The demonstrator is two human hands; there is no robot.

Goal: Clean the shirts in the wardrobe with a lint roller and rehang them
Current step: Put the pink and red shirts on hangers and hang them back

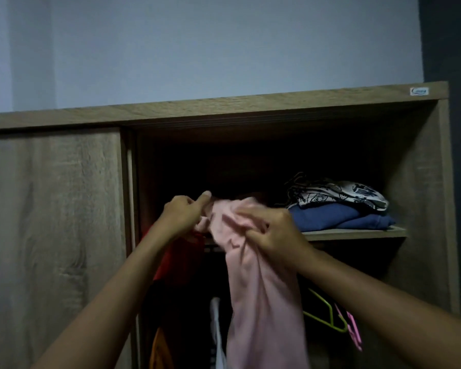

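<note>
At centre frame, left hand [183, 213] and right hand [270, 230] pinch the pink shirt [258, 288]; I'd seat its hanger squarely on the rail.

Both hands, left hand [183, 213] and right hand [273, 233], clutch pink shirt [261, 288] inside wardrobe [421, 166].

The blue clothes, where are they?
In the head view the folded blue clothes lie on the right of the wardrobe shelf, under a black-and-white patterned cloth, just right of the right hand holding the pink shirt.
</note>
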